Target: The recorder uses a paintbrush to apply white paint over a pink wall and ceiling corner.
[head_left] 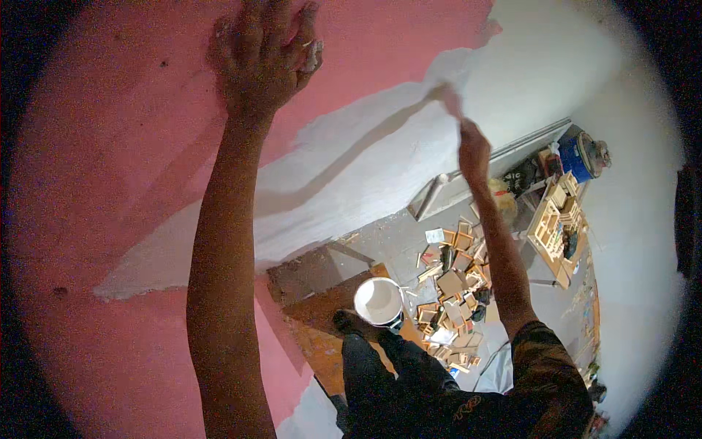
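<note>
My left hand (pixel 259 62) rests on the pink wall (pixel 117 168) at the top, fingers spread, with white smudges on some fingertips. My right hand (pixel 474 150) is closed round a blurred brush-like tool (pixel 450 99), whose head is on the white-coated band (pixel 380 154) just below the pink area. The band has uneven edges and carries the shadow of my arm. A white bucket (pixel 379 290) stands on the floor below, beside my feet; its inside looks pale.
A brown board (pixel 307 307) lies under my feet. Scattered wooden pieces (pixel 452 307) cover floor to the right. Farther right are a wooden structure (pixel 552 230), a blue drum (pixel 576 161) and a long panel (pixel 428 197) leaning by the wall's base.
</note>
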Tool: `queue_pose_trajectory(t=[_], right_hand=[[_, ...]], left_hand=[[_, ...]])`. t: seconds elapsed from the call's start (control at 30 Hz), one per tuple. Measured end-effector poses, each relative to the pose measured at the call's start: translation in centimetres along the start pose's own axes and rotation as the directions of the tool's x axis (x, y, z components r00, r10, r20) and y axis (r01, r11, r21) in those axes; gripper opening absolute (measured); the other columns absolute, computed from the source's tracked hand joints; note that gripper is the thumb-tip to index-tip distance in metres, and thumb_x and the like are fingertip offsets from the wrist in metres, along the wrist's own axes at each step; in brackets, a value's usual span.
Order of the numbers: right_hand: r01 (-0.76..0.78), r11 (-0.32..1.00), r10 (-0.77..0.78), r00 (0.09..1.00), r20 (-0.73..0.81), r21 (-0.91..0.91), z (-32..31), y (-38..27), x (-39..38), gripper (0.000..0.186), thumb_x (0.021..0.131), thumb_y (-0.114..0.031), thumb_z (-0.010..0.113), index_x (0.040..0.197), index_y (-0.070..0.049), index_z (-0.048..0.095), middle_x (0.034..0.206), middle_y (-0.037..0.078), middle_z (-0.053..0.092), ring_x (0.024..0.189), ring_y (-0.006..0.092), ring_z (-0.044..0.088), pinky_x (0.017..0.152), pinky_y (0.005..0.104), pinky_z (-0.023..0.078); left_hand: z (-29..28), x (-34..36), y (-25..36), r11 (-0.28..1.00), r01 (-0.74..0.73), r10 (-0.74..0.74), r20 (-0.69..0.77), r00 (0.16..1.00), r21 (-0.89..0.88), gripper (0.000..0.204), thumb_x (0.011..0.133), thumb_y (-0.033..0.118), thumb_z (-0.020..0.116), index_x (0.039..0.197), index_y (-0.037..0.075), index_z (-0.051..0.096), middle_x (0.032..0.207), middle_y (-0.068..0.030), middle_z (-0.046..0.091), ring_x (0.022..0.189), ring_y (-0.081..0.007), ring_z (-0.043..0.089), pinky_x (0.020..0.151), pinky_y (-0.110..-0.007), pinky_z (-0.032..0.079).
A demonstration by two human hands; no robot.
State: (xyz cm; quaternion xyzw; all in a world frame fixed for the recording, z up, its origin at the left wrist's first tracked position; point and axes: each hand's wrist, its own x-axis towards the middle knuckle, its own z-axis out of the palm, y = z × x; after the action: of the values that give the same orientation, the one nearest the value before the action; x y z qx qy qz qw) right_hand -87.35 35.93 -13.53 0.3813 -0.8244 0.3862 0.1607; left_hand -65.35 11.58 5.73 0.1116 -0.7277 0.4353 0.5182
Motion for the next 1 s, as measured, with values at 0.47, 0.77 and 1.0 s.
queue_pose_trajectory(t=[0.47,0.77,1.0], right_hand=[[0.040,0.892,-0.157,0.961,0.226,0.450,3.0,-15.5,-7.8,0.021,0.083,-0.007,0.049,0.102,0.001,0.054,0.098,0.022,0.057,0.089,0.0341,0.057,0.076,0.0385,0.047],[0.127,0.988,-0.132,0.990,-0.046,-0.093,0.0,2.8,1.8,0.019,0.085,-0.011,0.046,0.096,-0.004,0.059,0.092,0.013,0.061,0.075,0.0277,0.062,0.061,0.0347,0.050],[-0.080,0.935,-0.007,0.970,-0.244,-0.346,-1.2,8.3,4.9,0.021,0.085,-0.017,0.039,0.084,-0.004,0.055,0.075,0.015,0.058,0.066,0.0353,0.057,0.056,0.0431,0.046]], left_hand=[[-0.4,-0.5,-0.6,0.999,-0.035,0.035,0.010,0.999,-0.040,0.046,0.089,0.032,0.031,0.132,0.016,0.030,0.137,-0.0123,0.029,0.125,-0.0342,0.028,0.098,-0.055,0.020],[0.5,-0.4,0.4,0.999,-0.002,0.008,0.147,0.989,-0.039,0.045,0.076,0.041,0.054,0.117,0.023,0.049,0.130,-0.0092,0.038,0.114,-0.0340,0.037,0.092,-0.056,0.025],[-0.1,0.3,-0.3,0.998,-0.048,0.049,0.009,0.999,-0.035,0.048,0.086,0.030,0.040,0.131,0.014,0.031,0.138,-0.0155,0.025,0.125,-0.0363,0.026,0.098,-0.057,0.018]])
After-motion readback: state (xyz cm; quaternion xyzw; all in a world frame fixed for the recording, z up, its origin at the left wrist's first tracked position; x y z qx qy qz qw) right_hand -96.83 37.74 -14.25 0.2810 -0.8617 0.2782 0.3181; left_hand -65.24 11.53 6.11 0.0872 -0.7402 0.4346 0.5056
